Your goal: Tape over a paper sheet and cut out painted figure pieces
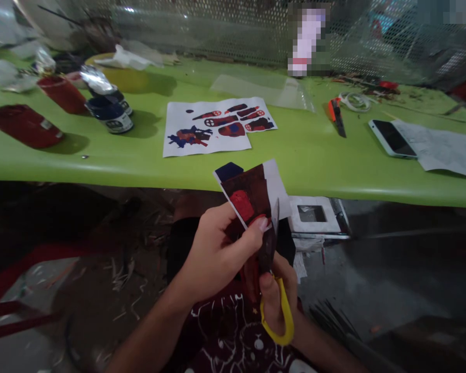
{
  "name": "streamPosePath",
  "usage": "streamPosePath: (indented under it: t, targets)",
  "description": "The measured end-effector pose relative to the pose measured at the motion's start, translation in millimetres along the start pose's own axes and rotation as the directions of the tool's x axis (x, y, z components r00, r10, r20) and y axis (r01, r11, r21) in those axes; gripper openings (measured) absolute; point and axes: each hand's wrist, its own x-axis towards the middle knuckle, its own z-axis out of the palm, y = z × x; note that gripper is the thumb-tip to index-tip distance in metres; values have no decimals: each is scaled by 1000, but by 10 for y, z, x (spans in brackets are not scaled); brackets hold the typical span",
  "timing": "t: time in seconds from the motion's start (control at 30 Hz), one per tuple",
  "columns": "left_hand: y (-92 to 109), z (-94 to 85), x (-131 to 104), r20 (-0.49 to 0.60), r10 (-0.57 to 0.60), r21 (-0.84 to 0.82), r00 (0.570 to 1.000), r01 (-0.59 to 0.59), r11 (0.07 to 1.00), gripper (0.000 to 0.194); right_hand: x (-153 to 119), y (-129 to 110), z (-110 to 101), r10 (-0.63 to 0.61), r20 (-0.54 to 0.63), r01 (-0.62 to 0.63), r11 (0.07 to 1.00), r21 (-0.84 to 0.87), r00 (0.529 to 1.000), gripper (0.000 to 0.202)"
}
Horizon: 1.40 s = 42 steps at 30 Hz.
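A printed paper piece [246, 194] with dark brown, red and blue shapes is pinched in my left hand [217, 248], its thumb on top of the print. My right hand [279, 295] has its fingers through the yellow handle of the scissors [277, 324]. The scissor blades point up, away from me, along the right side of the dark print, next to the white margin. Whether the blades are parted is hard to tell. Beyond my hands, printed sheets [178, 111] with cut-out-like figures lie on the green table [140, 168].
Red containers [27, 127] and a dark blue jar [111, 114] stand at the left. On the right lie an orange cutter [336, 116], a white cord coil [355, 102], a phone [392, 139] and paper [446, 147]. A white framed item [314, 213] sits below the table edge.
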Motion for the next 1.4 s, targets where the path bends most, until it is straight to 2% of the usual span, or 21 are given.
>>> streamPosePath:
  t: [0.2,0.4,0.63,0.9,1.23,1.4]
  targets:
    - [17,-18,10,-13,35,70,999,-34,997,25,7,-6,1,14,21,-14,1000,-3,1000,45]
    - [11,-18,17,-10,19,61,1000,-18,998,25,34,-32,-12,-8,28,9,1000,-29,1000,41]
    - [23,-13,46,0,31,70,1000,-31,997,29,-4,-16,-21,78,67,-79,997,21,995,37]
    - [21,-21,45,10,15,53,1000,-16,998,26,-33,21,-14,119,73,-123,991,51,990,37]
    - [16,-13,43,15,15,36,1000,-15,999,26,-55,37,-19,124,84,-131,987,88,989,34]
    - [36,-27,41,-5,-19,53,1000,19,998,27,-2,24,-20,77,64,-81,995,64,995,36]
